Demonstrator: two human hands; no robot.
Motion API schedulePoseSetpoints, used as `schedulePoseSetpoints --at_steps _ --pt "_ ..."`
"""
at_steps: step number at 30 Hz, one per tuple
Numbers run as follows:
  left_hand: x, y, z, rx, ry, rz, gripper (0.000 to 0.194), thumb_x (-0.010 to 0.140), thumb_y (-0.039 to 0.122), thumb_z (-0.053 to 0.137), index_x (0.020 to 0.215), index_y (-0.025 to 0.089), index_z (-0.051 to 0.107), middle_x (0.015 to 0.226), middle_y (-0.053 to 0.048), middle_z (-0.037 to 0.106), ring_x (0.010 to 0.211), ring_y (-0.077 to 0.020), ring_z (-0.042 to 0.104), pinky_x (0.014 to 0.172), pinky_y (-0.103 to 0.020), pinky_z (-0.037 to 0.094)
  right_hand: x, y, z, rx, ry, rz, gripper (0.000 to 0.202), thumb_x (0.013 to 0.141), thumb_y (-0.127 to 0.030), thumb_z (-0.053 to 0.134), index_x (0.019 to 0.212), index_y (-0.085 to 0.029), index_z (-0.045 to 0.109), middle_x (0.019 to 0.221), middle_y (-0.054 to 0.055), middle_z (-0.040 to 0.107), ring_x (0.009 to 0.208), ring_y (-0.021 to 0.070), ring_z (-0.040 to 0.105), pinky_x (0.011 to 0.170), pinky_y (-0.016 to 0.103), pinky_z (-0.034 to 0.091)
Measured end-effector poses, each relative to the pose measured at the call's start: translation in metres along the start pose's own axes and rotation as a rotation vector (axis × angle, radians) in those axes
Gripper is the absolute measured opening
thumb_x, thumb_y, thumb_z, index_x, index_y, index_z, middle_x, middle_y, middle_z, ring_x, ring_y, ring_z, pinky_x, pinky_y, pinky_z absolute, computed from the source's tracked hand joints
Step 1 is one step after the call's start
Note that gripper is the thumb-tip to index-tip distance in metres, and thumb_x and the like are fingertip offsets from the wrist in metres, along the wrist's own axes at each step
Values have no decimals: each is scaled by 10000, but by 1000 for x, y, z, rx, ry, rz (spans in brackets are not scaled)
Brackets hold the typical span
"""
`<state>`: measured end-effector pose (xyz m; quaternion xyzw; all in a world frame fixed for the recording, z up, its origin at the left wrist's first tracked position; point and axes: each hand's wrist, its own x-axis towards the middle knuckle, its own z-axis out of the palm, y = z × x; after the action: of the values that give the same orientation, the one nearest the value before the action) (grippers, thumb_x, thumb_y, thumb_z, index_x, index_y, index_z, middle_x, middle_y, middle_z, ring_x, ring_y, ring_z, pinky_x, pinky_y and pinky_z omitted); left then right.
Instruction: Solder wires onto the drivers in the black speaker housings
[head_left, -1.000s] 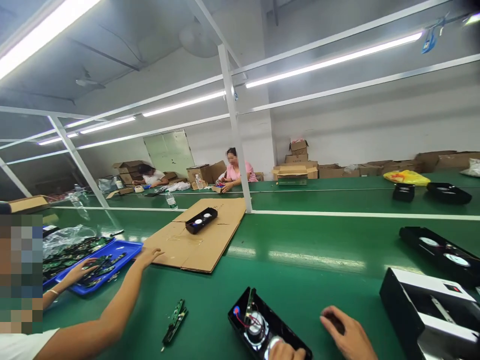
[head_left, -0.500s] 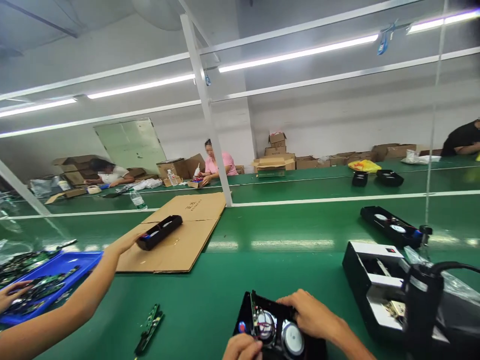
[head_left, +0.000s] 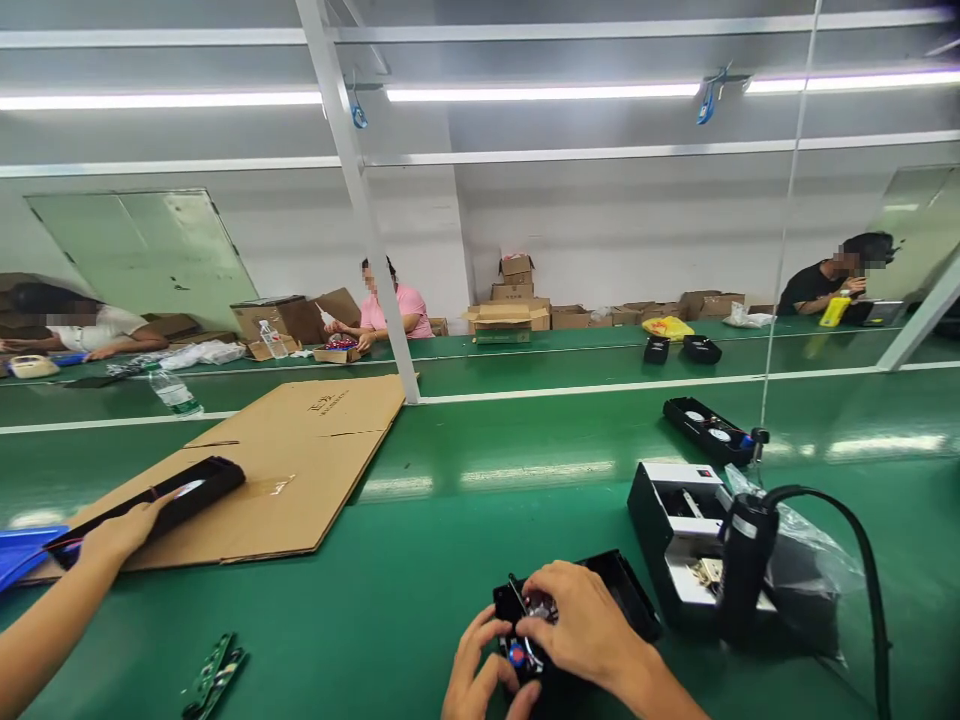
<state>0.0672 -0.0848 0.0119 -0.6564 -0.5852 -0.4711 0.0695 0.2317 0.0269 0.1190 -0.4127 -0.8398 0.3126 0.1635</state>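
A black speaker housing [head_left: 619, 590] lies in front of me on the green bench, its inside facing up, with wires and a blue-and-red part at its near left end. My left hand [head_left: 484, 665] has its fingers curled round that left end. Over the housing, my right hand [head_left: 585, 620] is closed, thumb and fingertips pinched together inside it. Whatever those fingertips hold is hidden, and the hand covers most of the round speakers. Off to the left, green circuit boards [head_left: 215, 678] lie on the bench.
A co-worker's hand [head_left: 124, 530] grips another speaker housing over a cardboard sheet [head_left: 315, 500]. A blue tray [head_left: 26, 550] stands at far left. On the right are a black-and-white box [head_left: 652, 545], a black electric screwdriver [head_left: 746, 565] with its cable, and a further speaker housing [head_left: 709, 430].
My right hand has moved left from the housing's far edge to its wired end, covering the speakers. The co-worker's hand has drawn the other housing left. My view has turned right and levelled.
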Motion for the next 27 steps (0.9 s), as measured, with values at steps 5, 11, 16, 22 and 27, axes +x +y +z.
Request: schedulePoseSetpoints --at_steps 5,11,16,22,27 --pt "-1 -5 7 -9 0 -17 201 938 336 674 765 250 619 984 -52 771 1266 -288 700 1078 -498 611 7 11 13 202 63 63 108 775 -255 688 832 -244 779 808 17 786 782 195 671 749 319 407" --pt "6 -6 19 -49 -89 -25 179 958 352 642 822 250 586 831 -22 735 1336 -310 659 1209 -666 468 11 37 -7 841 80 176 232 645 -364 842 729 -178 732 669 -13 696 671 148 598 695 293 452" --pt "18 1 31 -55 -147 -20 188 987 328 590 818 249 574 851 -24 737 1238 -276 720 1205 -669 478 3 45 1 1072 215 328 501 568 -562 922 822 -180 719 727 1 707 641 113 600 599 241 454" --pt "27 5 26 -54 -199 25 125 1009 253 540 891 251 585 836 8 738 1114 -209 770 1213 -550 511 -3 47 3 1127 190 369 535 556 -582 918 858 -186 722 710 -23 646 577 90 556 579 248 488" --pt "44 9 15 33 -242 53 59 974 225 578 998 249 626 870 6 755 943 -181 789 1123 -529 596 -14 56 -32 872 91 208 198 669 -338 865 767 -191 776 685 -21 701 674 131 581 661 276 447"
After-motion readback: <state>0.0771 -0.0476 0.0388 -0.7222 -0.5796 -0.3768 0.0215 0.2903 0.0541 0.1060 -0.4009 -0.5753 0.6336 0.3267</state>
